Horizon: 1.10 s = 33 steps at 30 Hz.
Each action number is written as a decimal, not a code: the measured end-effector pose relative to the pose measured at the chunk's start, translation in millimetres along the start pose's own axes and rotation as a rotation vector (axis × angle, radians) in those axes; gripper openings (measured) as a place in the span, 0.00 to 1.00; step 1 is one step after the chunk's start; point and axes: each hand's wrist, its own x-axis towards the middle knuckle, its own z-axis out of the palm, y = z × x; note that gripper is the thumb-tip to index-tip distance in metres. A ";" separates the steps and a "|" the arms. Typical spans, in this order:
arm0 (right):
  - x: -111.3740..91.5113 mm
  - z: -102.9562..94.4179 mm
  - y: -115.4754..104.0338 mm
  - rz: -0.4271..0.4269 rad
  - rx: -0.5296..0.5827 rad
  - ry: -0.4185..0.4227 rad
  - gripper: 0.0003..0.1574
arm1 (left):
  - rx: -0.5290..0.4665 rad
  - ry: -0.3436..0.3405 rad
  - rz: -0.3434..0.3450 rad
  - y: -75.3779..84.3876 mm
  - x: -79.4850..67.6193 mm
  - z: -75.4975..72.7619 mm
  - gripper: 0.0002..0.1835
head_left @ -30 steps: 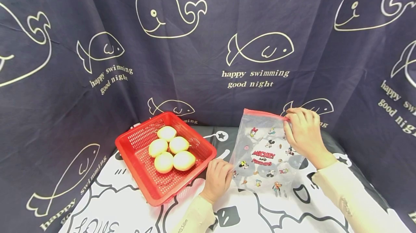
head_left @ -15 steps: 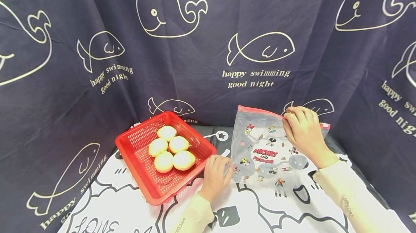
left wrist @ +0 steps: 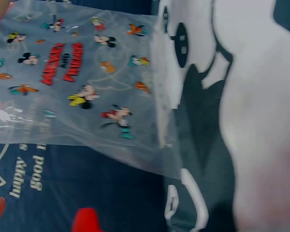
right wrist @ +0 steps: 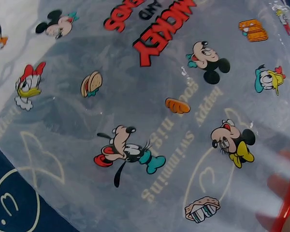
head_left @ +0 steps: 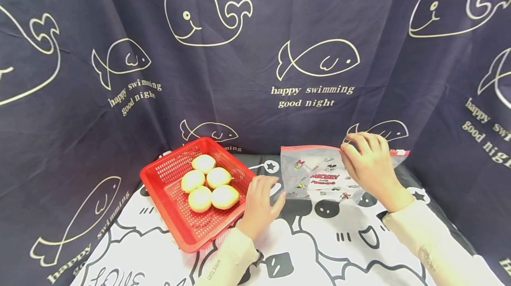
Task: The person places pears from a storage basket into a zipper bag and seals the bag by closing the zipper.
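A clear zip bag point(head_left: 295, 175) with cartoon prints and a red zip strip hangs above the back of the table in the head view. My right hand point(head_left: 369, 166) grips it by its top edge. Fingers point(right wrist: 282, 186) of that hand show blurred behind the bag film at the right of the right wrist view. My left hand point(head_left: 261, 204) stands beside the bag's lower left, fingers extended, thumb apart, holding nothing. At its left, the red perforated basket point(head_left: 157, 193) has several pale yellow fruits point(head_left: 225, 197), like lemons, inside.
A white and black cartoon-print cloth point(head_left: 343, 250) covers the table. Behind it hangs a dark blue curtain point(head_left: 247, 82) with whale and fish outlines. The basket's right rim is close to my left wrist.
My left hand has let go of the bag's left side and its fingers have spread. The bag's lower part has swung back and up, while the right hand has shifted slightly left.
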 end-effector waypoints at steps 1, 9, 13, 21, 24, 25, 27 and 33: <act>1.0 -0.6 -2.2 -0.006 0.000 0.003 0.16 | 0.000 0.001 0.002 0.0 3.5 -2.5 0.20; 3.5 -3.1 -16.7 -0.025 0.022 0.004 0.18 | 0.008 0.089 0.052 3.9 27.0 -17.5 0.28; 1.5 -4.6 -24.1 -0.031 0.031 -0.001 0.18 | 0.002 0.127 0.073 7.4 37.3 -23.3 0.31; 1.3 -9.0 -37.2 -0.063 0.042 -0.019 0.18 | -0.003 0.150 0.104 18.5 55.9 -36.8 0.32; 2.8 -10.7 -41.4 -0.075 0.049 -0.023 0.19 | 0.003 0.131 0.113 22.0 62.5 -41.4 0.31; 3.3 -11.3 -42.9 -0.078 0.052 -0.024 0.19 | 0.008 0.119 0.114 23.1 64.5 -43.0 0.31; 4.0 -12.3 -45.5 -0.084 0.061 -0.025 0.20 | 0.023 0.087 0.117 25.1 68.1 -45.9 0.30; 4.6 -14.1 -51.6 -0.107 0.076 -0.040 0.19 | 0.117 -0.004 0.148 30.6 75.6 -52.1 0.27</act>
